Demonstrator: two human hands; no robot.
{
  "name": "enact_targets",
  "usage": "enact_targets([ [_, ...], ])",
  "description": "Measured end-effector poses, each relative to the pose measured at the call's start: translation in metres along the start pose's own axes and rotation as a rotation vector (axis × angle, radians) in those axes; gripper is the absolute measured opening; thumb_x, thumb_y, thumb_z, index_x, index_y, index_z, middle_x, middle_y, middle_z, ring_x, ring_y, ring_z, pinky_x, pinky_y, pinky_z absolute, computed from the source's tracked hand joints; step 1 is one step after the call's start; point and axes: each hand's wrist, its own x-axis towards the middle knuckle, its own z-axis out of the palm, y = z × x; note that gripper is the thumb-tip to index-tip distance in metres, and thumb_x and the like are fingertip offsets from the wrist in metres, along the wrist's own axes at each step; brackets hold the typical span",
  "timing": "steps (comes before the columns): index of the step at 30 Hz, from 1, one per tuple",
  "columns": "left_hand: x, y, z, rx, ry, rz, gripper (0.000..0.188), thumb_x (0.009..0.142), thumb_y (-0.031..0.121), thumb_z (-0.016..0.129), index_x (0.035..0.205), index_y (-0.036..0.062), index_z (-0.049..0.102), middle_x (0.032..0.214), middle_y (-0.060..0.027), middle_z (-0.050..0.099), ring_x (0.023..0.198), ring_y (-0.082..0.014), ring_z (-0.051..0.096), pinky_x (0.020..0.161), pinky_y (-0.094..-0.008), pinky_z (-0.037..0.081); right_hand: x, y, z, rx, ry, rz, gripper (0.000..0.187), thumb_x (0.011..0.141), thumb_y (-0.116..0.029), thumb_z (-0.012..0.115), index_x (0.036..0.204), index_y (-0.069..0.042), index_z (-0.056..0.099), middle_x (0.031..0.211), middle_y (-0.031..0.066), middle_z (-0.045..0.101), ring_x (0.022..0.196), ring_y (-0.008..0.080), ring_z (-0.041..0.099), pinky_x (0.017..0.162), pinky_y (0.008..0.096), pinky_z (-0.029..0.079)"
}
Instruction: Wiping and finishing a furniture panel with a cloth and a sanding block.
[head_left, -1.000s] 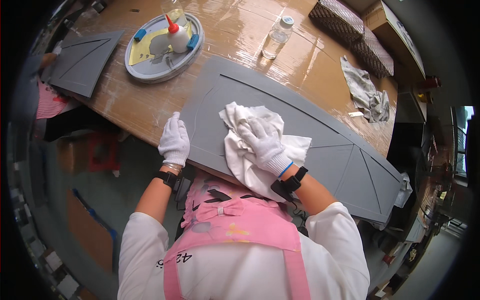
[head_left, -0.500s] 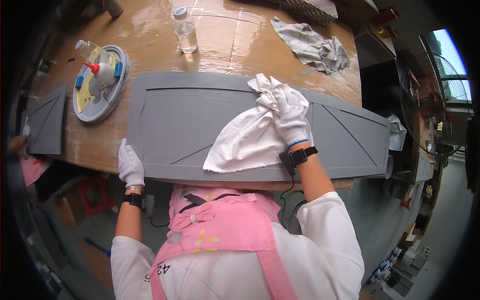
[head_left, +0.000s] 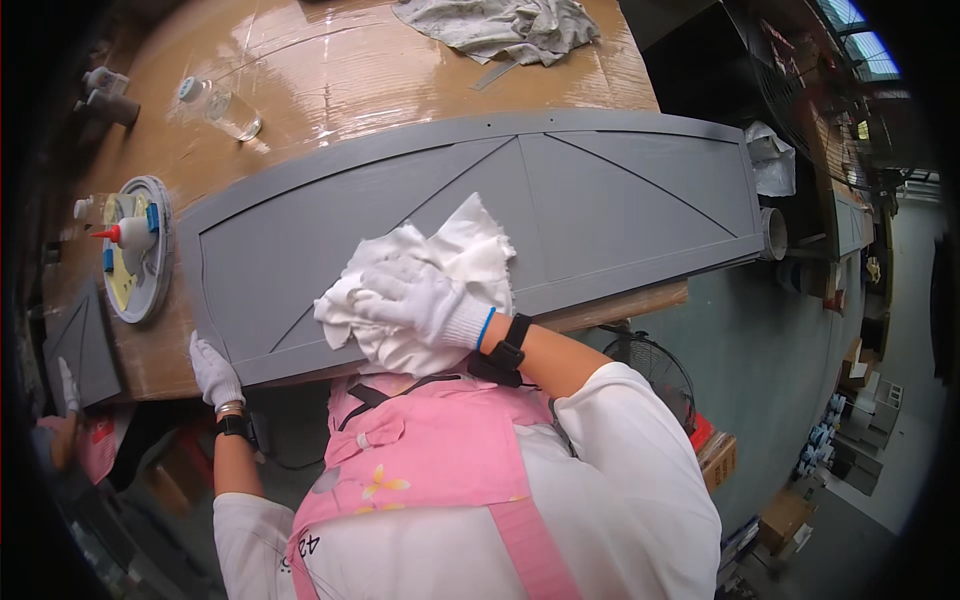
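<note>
A long grey panel (head_left: 610, 190) with raised frame strips and diagonal lines lies across the wrapped table. My right hand (head_left: 420, 300), in a white knit glove, presses a bunched white cloth (head_left: 470, 245) onto the panel left of its middle, near the front edge. Some of the fingers sink into the cloth's folds. At the panel's near left corner rests my left hand (head_left: 214, 372), also gloved, its fingers stretched out along the end edge. Both wrists wear black straps.
A round lid (head_left: 152, 285) holds a white squeeze bottle with a red tip (head_left: 130, 235) at the left. A clear bottle (head_left: 222, 108) and a crumpled grey rag (head_left: 505, 28) are behind the panel. Another person's hand (head_left: 70, 385) is beside a smaller grey panel (head_left: 85, 345) at far left.
My right hand has drawn the white cloth left and toward me, bunching it. My left hand stays by the panel's left end. The view has shifted and turned.
</note>
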Motion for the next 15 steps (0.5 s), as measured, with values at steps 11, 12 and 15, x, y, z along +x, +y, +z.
enact_targets([
  [11,0.003,0.009,-0.003,0.032,0.014,-0.037,0.042,0.104,0.028,0.039,0.135,0.0042,0.054,0.129,-0.0202,0.061,0.12,-0.0363,0.058,0.103,-0.0423,0.044,-0.082,0.081,-0.101,-0.6,0.068,0.593,0.07,0.079,-0.028,0.072,0.144,-0.014,0.049,0.145,0.0215,0.046,0.137,0.0402,0.039,0.118,0.0522,0.023],
  [12,0.003,0.006,-0.006,0.05,0.022,-0.03,0.042,0.104,0.028,0.039,0.135,0.004,0.054,0.13,-0.0203,0.061,0.121,-0.0363,0.057,0.103,-0.0423,0.044,-0.084,0.077,-0.099,-0.587,0.056,0.582,0.071,0.079,-0.028,0.072,0.144,-0.013,0.049,0.146,0.0219,0.044,0.137,0.041,0.038,0.118,0.0525,0.023],
  [15,0.001,0.018,-0.006,0.046,0.017,-0.025,0.043,0.104,0.03,0.04,0.135,0.0032,0.054,0.133,-0.0206,0.06,0.124,-0.0362,0.056,0.105,-0.0422,0.043,-0.089,0.051,-0.083,-0.552,-0.008,0.64,0.073,0.085,-0.044,0.066,0.148,-0.013,0.044,0.15,0.0239,0.038,0.142,0.0421,0.032,0.119,0.0546,0.018],
])
